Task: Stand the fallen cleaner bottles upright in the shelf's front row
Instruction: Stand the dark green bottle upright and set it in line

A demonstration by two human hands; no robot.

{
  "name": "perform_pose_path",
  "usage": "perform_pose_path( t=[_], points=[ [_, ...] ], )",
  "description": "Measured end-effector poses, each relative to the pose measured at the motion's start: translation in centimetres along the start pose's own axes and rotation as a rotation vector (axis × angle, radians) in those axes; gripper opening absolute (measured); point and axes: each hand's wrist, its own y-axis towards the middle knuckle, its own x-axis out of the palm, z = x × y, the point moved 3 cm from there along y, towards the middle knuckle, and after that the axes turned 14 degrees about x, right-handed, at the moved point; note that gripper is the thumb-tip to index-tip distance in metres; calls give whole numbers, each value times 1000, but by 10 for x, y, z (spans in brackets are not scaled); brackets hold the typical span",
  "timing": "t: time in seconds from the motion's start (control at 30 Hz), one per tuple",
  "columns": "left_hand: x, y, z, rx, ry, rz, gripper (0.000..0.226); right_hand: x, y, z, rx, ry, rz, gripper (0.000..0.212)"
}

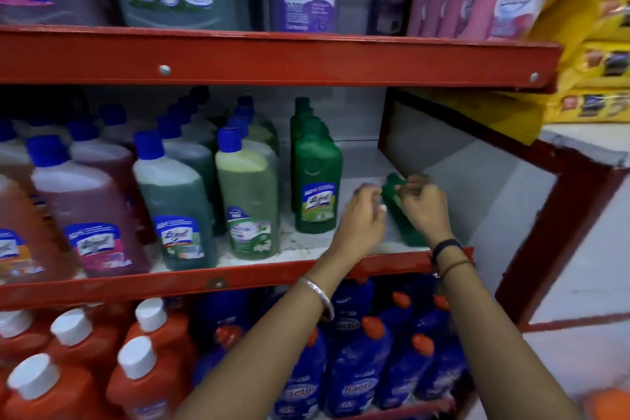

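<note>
A dark green cleaner bottle (397, 211) leans on the middle shelf (259, 275) near its right end, cap pointing up and away. My right hand (424, 210) grips it near the neck. My left hand (363, 220) is beside its left side, fingers curled, touching or nearly touching the bottle. To the left an upright green bottle (317, 188) heads a row of the same kind. Further left stand a light green bottle (249, 194), a dark teal bottle (177, 205) and a pink one (88, 215), all with blue caps.
Bare shelf floor (364, 160) lies behind the tilted bottle, bounded by a grey side panel (477, 188). The red shelf lip above (272, 58) hangs low. Orange bottles (143, 361) and blue bottles (358, 351) fill the shelf below. Yellow packs (596, 45) hang at right.
</note>
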Motion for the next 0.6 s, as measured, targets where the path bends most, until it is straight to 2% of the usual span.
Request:
perform_pose_path(
  t=[0.07,0.17,0.27,0.33,0.47,0.6],
  points=[
    [31,18,-11,-211,-58,-107,25,-6,23,19,73,-119,-16,28],
    [65,31,-21,-456,-81,-243,41,-8,48,45,251,-300,-112,44],
    [77,38,-23,-601,-108,-252,45,2,61,66,388,-171,-259,51],
    [79,40,-27,-652,-135,-197,43,7,64,74,407,-12,-257,49],
    [79,30,-28,-624,-131,-88,38,7,48,78,323,277,-238,36],
    [59,20,-12,-386,-46,70,44,-3,18,55,182,510,-259,33]
  ],
)
